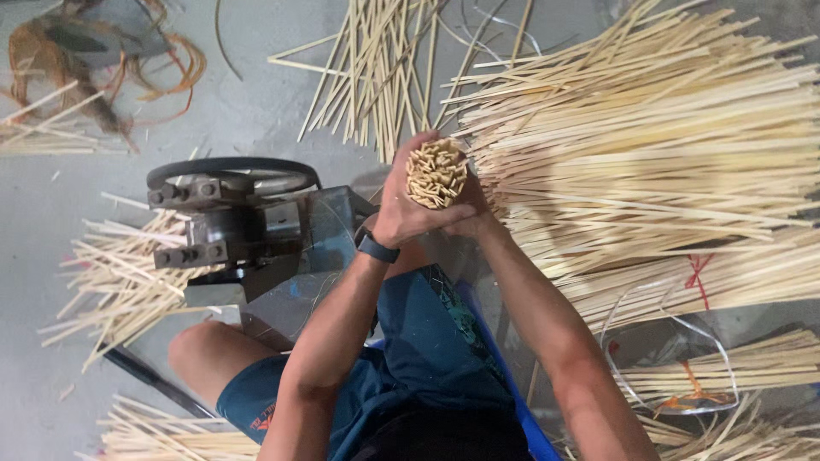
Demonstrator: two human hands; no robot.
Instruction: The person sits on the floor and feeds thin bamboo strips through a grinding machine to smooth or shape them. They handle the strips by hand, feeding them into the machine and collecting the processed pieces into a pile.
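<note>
Stick bundle [436, 173] in both hands' grip

Person is wearing a dark smartwatch [377, 248] on the left wrist — black band, rectangular face, sitting snug just below the left hand [408, 207]. Forearms are showing bare, no sleeves reaching them. Shorts [427, 358] are showing teal-blue, with a dark patterned strip running down one side and a small red-orange mark near the hem on the left leg — details of the mark too small to tell.
</note>
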